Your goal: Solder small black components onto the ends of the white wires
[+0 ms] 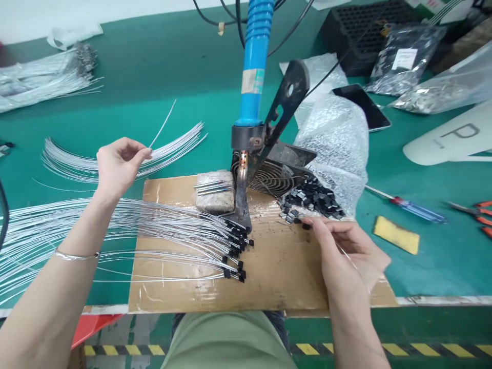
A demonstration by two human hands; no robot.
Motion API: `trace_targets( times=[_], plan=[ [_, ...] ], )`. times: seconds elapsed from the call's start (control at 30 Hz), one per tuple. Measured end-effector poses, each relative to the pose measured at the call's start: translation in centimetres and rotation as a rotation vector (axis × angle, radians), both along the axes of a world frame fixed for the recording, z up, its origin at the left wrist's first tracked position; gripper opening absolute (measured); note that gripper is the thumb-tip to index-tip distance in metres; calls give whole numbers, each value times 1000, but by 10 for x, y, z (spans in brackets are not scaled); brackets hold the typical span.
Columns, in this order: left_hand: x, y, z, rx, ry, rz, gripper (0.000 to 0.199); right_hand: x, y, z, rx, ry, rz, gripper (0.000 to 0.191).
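My left hand (122, 163) is closed in a pinch on a thin white wire (163, 123), which points up and away from the fingertips. Beneath that hand lies a curved bundle of white wires (180, 142). My right hand (348, 251) is closed too, with a thin silvery wire (347, 257) running through it. Its fingertips are at the near edge of a pile of small black connector pieces (313, 197); whether they grip one of these, I cannot tell. Between my hands, many white wires (165, 218) with black ends (234, 248) lie across the cardboard (277, 271).
A blue-handled soldering iron (251, 92) stands clamped, tip down, beside a pale block (215, 192). Bubble wrap (334, 143) lies behind the pile. Farther right are a screwdriver (415, 207), a yellow sponge (395, 234), orange-handled pliers (474, 211) and a phone (361, 105).
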State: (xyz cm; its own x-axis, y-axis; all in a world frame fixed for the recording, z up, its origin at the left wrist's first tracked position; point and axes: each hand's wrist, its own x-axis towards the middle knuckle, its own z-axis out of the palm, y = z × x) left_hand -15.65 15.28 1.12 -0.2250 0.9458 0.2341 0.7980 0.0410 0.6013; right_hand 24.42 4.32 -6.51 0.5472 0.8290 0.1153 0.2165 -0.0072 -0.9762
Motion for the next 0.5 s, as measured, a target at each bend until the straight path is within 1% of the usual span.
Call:
trace_targets(
  times=[0.13, 0.2, 0.27, 0.33, 0.43, 0.47, 0.5],
  plan=[
    [3, -1, 5, 11, -120, -4, 34, 0, 0, -1, -9, 18, -18, 36],
    [6, -2, 8, 24, -132, 20, 33, 0, -1, -2, -9, 25, -20, 35],
    [9, -6, 15, 31, -116, 42, 33, 0, -1, -2, 3, 34, -35, 34],
    [13, -15, 29, 39, -81, 56, 32, 0, -1, -1, 34, 35, -63, 31],
    [15, -42, 57, 41, 11, 56, 28, 2, 1, 2, 157, 86, -97, 25],
    [13, -53, 65, 15, 77, 52, 26, 2, 1, 2, 200, 114, -99, 25],
    [9, -65, 72, -66, 174, 28, 27, 2, 1, 3, 233, 142, -96, 26]
  ],
)
